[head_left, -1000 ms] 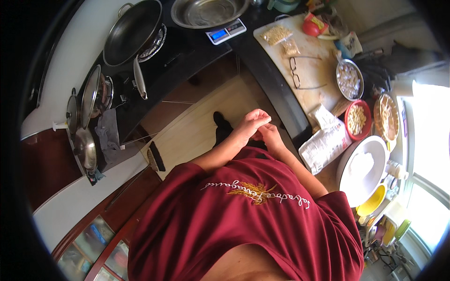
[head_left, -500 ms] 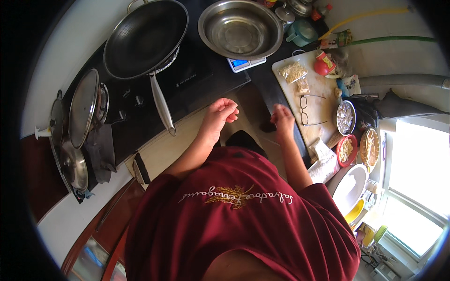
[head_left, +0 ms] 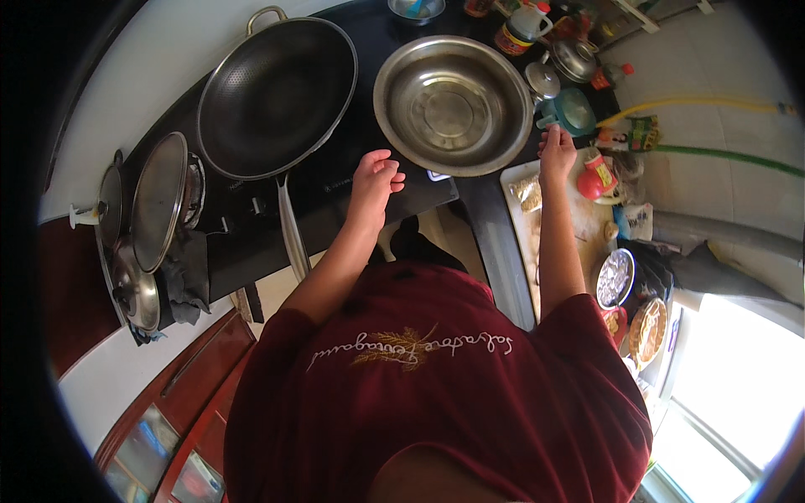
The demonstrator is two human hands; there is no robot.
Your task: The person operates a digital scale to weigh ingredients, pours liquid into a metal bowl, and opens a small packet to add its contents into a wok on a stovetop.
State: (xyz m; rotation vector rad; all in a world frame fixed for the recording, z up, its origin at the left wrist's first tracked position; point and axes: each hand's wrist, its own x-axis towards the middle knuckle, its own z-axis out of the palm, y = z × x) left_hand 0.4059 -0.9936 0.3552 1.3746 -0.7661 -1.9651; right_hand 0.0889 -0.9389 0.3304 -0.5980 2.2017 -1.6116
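My left hand [head_left: 375, 184] hovers before the stove's front edge, near the steel basin. Its fingers are loosely bent, slightly apart, and hold nothing. Raised over the far end of the cutting board, my right hand [head_left: 556, 155] has its fingers curled together, with nothing visible in them. It is nearest to a teal lidded container [head_left: 575, 111]; I cannot tell if they touch. The wide steel basin [head_left: 450, 113] stands on a small white scale [head_left: 437, 175], mostly hidden beneath it. A bag of grains or nuts [head_left: 527, 194] lies on the cutting board [head_left: 594, 222], partly behind my right forearm.
On the left sit a black wok [head_left: 281, 96] with its handle toward me and a glass lid [head_left: 159, 201]. Behind the basin stands a sauce jug [head_left: 521, 32]. A red package [head_left: 595, 178], a foil-filled bowl [head_left: 615, 278] and a basket [head_left: 648, 331] line the right side.
My right hand has moved forward, up beside the teal container, and its forearm now covers part of the board. My left hand has shifted slightly left and forward. The view has tipped toward the stove.
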